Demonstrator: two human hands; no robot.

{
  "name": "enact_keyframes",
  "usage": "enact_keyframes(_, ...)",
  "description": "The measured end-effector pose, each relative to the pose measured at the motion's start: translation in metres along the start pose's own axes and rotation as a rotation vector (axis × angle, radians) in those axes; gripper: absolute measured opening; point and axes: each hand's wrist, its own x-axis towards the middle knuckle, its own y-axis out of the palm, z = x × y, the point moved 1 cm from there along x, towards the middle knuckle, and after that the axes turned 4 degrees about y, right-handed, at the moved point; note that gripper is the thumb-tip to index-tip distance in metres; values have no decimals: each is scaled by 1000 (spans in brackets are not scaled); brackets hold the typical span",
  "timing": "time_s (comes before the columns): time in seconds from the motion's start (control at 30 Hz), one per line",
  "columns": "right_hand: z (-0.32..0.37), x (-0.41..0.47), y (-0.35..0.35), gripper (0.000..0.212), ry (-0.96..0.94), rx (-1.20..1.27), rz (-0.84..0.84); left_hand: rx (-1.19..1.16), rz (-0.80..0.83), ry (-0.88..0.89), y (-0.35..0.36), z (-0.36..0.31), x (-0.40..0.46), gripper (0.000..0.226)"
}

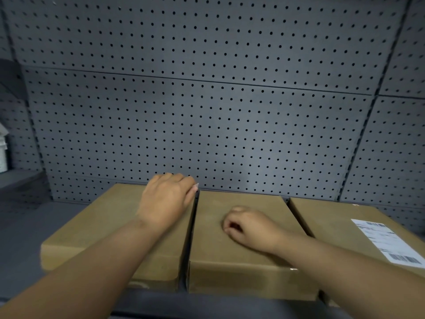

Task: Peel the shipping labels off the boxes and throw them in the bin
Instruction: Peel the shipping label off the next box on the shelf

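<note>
While both curled hands (pixel 166 199) (pixel 247 226) hold nothing, three boxes (pixel 110 224) (pixel 230 254) (pixel 333 217) show one label (pixel 388 240).

Three flat brown cardboard boxes (pixel 230 254) lie side by side; only the right box (pixel 340 226) bears a white shipping label (pixel 388 242), stuck flat.
</note>
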Motion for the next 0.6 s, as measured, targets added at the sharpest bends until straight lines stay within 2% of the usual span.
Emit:
enact_keyframes(0.1,-18,16,-2,19,201,-62,-67,12,19,0,0,2,-1,31)
enact_keyframes(0.17,-7,33,6,21,257,-35,-103,5,27,-6,0,1,0,32)
enact_keyframes(0.23,14,42,17,21,195,7,-110,21,55,-12,1,-1,1,34)
enact_keyframes(0.3,33,37,24,17,52,50,-62,31,68,-14,2,-3,1,34)
enact_keyframes(0.4,26,17,15,13,-69,59,17,21,47,-7,0,-4,-2,34)
enact_keyframes(0.47,4,10,4,13,11,3,33,14,34,-10,-2,-3,-3,34)
enact_keyframes(0.6,-8,17,1,21,252,-59,-95,-3,26,-20,-4,-5,-3,34)
